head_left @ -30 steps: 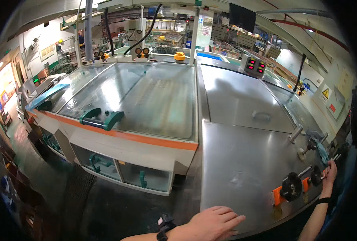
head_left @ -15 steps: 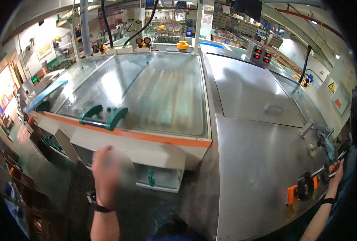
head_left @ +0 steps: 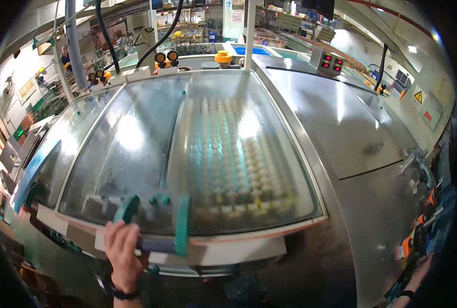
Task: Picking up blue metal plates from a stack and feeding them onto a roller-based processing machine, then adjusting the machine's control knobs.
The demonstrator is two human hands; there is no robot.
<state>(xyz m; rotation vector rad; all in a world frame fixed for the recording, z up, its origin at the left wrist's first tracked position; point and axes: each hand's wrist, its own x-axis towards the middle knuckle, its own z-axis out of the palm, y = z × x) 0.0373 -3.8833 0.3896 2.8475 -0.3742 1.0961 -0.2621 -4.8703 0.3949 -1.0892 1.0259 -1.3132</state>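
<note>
My left hand [head_left: 123,251] is at the left end of a lid handle [head_left: 159,244], a dark bar between green end brackets, with the fingers curled over it. The handle sits at the front edge of a large clear lid [head_left: 131,169], wet and hazy. Beneath that lid are rows of pale rollers [head_left: 233,164], with teal streaks among them. At the lower right edge, my right hand [head_left: 424,267] is smeared and dim, close to orange-and-black fittings [head_left: 405,247] on the metal machine side. Its fingers cannot be made out.
A brushed-metal cover [head_left: 331,123] adjoins the clear lid on the right. Behind stand a box with red displays [head_left: 331,62], a yellow cap [head_left: 223,57] and pressure gauges [head_left: 167,57]. Another person [head_left: 65,55] is far off at the upper left.
My left hand has come from below the handle up to its left end. My right hand has moved lower at the right edge. The view has shifted, and the rollers show more clearly.
</note>
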